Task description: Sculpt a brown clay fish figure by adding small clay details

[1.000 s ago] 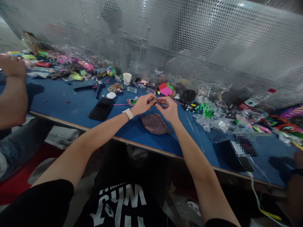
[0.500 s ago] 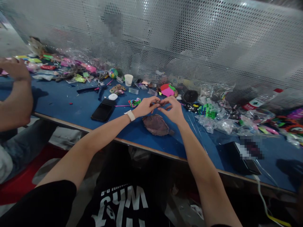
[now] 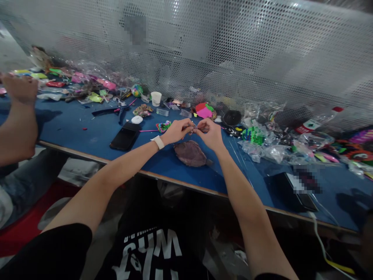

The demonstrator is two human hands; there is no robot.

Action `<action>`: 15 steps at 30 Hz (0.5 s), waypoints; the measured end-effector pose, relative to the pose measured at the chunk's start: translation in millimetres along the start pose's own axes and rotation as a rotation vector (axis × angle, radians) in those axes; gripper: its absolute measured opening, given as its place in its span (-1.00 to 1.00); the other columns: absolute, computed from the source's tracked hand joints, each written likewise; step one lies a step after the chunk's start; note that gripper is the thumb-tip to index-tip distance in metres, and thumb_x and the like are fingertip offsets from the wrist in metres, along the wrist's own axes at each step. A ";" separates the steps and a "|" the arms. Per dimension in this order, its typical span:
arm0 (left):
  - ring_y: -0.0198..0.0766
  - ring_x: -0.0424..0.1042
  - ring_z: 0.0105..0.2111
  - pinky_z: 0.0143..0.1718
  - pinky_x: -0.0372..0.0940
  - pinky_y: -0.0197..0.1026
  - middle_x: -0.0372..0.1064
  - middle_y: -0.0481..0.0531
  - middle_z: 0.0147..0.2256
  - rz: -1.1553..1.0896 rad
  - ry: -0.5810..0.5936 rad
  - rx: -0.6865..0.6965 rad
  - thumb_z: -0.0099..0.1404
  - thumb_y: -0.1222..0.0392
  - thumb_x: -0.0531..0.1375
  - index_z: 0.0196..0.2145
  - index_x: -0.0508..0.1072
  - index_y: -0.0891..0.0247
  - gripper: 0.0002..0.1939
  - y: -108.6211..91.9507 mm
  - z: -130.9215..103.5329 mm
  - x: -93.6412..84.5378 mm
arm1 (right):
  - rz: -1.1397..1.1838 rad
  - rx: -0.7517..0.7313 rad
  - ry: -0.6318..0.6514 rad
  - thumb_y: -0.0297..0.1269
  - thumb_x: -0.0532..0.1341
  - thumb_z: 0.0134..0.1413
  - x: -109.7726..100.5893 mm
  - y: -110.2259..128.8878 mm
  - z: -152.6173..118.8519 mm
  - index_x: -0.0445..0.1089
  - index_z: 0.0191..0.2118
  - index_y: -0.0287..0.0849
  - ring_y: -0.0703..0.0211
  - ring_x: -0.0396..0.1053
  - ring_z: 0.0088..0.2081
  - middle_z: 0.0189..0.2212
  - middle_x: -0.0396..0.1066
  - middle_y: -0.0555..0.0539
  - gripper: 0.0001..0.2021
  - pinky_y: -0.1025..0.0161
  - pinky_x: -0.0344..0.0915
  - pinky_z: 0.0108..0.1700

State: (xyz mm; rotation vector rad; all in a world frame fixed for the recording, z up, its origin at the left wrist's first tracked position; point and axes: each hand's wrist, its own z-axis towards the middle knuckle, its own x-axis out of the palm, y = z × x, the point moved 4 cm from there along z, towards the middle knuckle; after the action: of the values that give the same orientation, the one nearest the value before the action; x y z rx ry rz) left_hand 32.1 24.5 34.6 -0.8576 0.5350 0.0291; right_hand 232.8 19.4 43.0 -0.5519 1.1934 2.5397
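Observation:
My left hand (image 3: pixel 178 131) and my right hand (image 3: pixel 210 133) meet above the blue table, fingertips pinched together. Between them is a small grey-brown lump of modelling clay (image 3: pixel 195 127), mostly covered by the fingers. Just below the hands lies a flat, brown, leaf-shaped clay piece (image 3: pixel 190 153) with a short stub at its right end; neither hand touches it. Left of my left hand is a small multicoloured clay piece (image 3: pixel 164 126) with a pink stick. A black phone (image 3: pixel 125 137) rests farther left.
A perforated metal panel (image 3: pixel 180 46) rises behind the blue table (image 3: pixel 84 142). Along it lie a paper cup (image 3: pixel 156 98), a black bowl (image 3: pixel 232 118), plastic wrappers (image 3: pixel 274 151) and a bottle (image 3: pixel 319 120). A black box (image 3: pixel 294 190) stands right. Another person's hand (image 3: pixel 20 87) is at left.
My fingertips have shifted slightly around the small clay lump, which is now more covered. The other person's hand at left has turned a little. The view has moved slightly.

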 end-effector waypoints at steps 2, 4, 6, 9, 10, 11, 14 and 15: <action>-0.29 0.46 -0.55 -0.33 0.34 -0.22 0.66 -0.04 -0.36 0.005 -0.002 0.004 0.61 0.08 0.23 -0.07 0.55 0.22 -0.83 -0.1 0.0 1.3 | 0.008 0.010 -0.004 -0.06 0.50 0.13 -3.2 -3.3 1.6 0.51 -0.19 -0.05 0.04 0.58 -0.27 -0.31 0.62 -0.04 -0.73 0.07 0.57 -0.19; -0.30 0.44 -0.54 -0.33 0.32 -0.23 0.66 -0.03 -0.35 0.006 0.005 0.015 0.60 0.07 0.23 -0.08 0.56 0.22 -0.81 -0.5 0.2 3.1 | 0.003 0.008 -0.007 -0.08 0.47 0.13 -6.0 -6.0 3.2 0.53 -0.20 -0.05 0.05 0.57 -0.30 -0.33 0.62 -0.04 -0.77 0.08 0.57 -0.20; -0.30 0.45 -0.51 -0.33 0.30 -0.23 0.66 -0.02 -0.34 0.007 0.009 0.022 0.58 0.07 0.24 -0.10 0.56 0.22 -0.82 -0.6 0.6 4.8 | -0.007 0.001 -0.016 -0.10 0.45 0.13 -8.7 -8.5 5.0 0.53 -0.22 -0.05 0.05 0.57 -0.31 -0.33 0.63 -0.05 -0.80 0.07 0.56 -0.21; -0.28 0.49 -0.46 -0.31 0.30 -0.24 0.67 -0.01 -0.33 0.010 0.019 0.015 0.57 0.08 0.25 -0.13 0.55 0.21 -0.83 0.1 1.0 7.2 | -0.014 -0.002 -0.043 -0.10 0.44 0.11 -13.6 -12.9 7.4 0.54 -0.26 -0.06 0.04 0.55 -0.32 -0.35 0.63 -0.06 -0.81 0.07 0.54 -0.22; -0.28 0.50 -0.45 -0.31 0.31 -0.24 0.67 -0.01 -0.33 0.010 0.025 0.009 0.57 0.08 0.25 -0.12 0.55 0.21 -0.83 0.5 1.0 8.0 | -0.015 0.000 -0.053 -0.10 0.44 0.09 -15.3 -14.6 7.7 0.54 -0.27 -0.06 0.05 0.54 -0.33 -0.36 0.63 -0.06 -0.81 0.08 0.53 -0.23; -0.27 0.51 -0.44 -0.30 0.32 -0.24 0.67 -0.01 -0.33 0.011 0.030 0.003 0.57 0.08 0.24 -0.12 0.56 0.21 -0.83 0.8 0.7 8.6 | -0.016 0.004 -0.064 -0.10 0.43 0.08 -16.8 -16.3 7.8 0.54 -0.29 -0.06 0.05 0.54 -0.34 -0.37 0.62 -0.05 -0.82 0.08 0.51 -0.24; -0.26 0.53 -0.43 -0.29 0.34 -0.24 0.67 0.00 -0.33 0.021 0.040 -0.010 0.59 0.08 0.24 -0.11 0.56 0.21 -0.83 0.8 -0.2 9.2 | -0.016 0.021 -0.096 -0.11 0.43 0.04 -20.2 -21.2 6.6 0.54 -0.32 -0.06 0.07 0.51 -0.36 -0.38 0.61 -0.04 -0.82 0.09 0.50 -0.25; -0.26 0.53 -0.44 -0.29 0.35 -0.23 0.67 0.00 -0.32 0.024 0.044 -0.009 0.59 0.07 0.23 -0.10 0.56 0.20 -0.82 0.4 -0.5 8.9 | -0.010 0.028 -0.106 -0.10 0.44 0.04 -20.7 -22.5 5.8 0.53 -0.32 -0.06 0.08 0.51 -0.36 -0.38 0.60 -0.04 -0.82 0.09 0.51 -0.24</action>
State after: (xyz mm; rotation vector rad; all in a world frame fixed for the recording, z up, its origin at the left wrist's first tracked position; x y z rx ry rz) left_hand 39.6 22.7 30.0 -0.8623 0.5866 0.0353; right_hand 259.0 36.0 40.6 -0.4100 1.1836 2.5055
